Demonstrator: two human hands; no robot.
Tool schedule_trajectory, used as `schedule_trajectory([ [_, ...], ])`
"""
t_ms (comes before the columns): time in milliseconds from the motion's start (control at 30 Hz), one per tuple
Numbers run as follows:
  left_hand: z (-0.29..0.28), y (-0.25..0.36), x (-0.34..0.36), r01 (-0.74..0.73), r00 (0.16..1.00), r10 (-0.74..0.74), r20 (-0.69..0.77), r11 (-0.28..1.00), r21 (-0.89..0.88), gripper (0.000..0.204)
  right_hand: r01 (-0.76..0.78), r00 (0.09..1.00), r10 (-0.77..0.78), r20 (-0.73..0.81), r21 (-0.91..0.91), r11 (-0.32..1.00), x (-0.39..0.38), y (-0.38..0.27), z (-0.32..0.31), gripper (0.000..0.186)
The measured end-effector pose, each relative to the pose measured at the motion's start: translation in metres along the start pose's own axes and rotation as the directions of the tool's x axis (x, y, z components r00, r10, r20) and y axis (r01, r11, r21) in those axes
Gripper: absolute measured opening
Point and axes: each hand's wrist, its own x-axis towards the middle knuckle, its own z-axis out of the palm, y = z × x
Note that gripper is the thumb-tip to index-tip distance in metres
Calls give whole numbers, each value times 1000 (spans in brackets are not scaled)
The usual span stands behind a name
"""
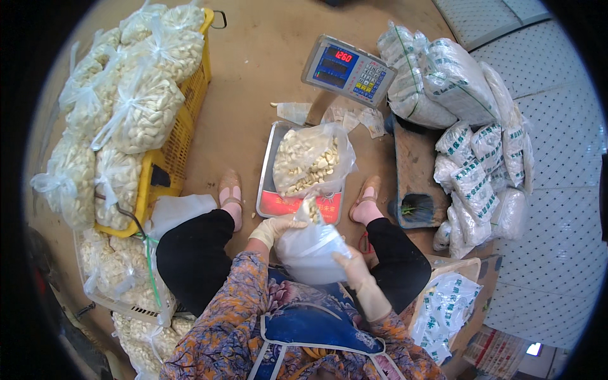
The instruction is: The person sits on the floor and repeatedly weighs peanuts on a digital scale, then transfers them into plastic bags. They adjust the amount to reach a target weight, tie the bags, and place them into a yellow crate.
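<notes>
Between my knees I hold a translucent white plastic bag, mostly flat, with a few pale pieces showing at its upper end. My left hand, in a cream glove, is closed on the bag's upper left edge. At its lower right side is my right hand, gloved too, its fingers closed on the plastic. Just beyond stands a weighing scale with a steel and red platform. On it rests an open clear bag of cream-coloured pieces like peeled garlic cloves. The scale's lit display rises behind.
At left, tied bags of pale pieces are heaped on a yellow crate, with more in a white crate below. At right, packs of printed plastic bags lie on and beside a dark stool-like stand. Another printed bag lies near my right knee.
</notes>
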Motion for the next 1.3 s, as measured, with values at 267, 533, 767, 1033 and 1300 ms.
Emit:
schedule_trajectory([
  [267, 13, 9, -31, 108, 982, 5, -191, 811, 575, 34, 278, 953, -163, 255, -520, 808, 14, 59, 10, 29],
  [533, 101, 30, -88, 544, 811, 180, -556, 115, 831, 33, 500, 866, -331, 375, -611, 614, -25, 41, -2, 26],
  [767, 97, -6, -118, 474, 878, -36, -477, -56, 879, 34, 424, 877, 28, 480, -799, 426, -9, 13, -31, 30],
  [1033, 66, 52, -46, 238, 760, 458, -461, 464, 853, 43, 460, 888, -247, 389, -718, 523, 47, -40, -13, 36],
  [1300, -2, 52, 49, 355, 566, 704, -429, 261, 898, 68, 493, 851, -480, 213, -640, 590, 171, -32, 38, 27],
])
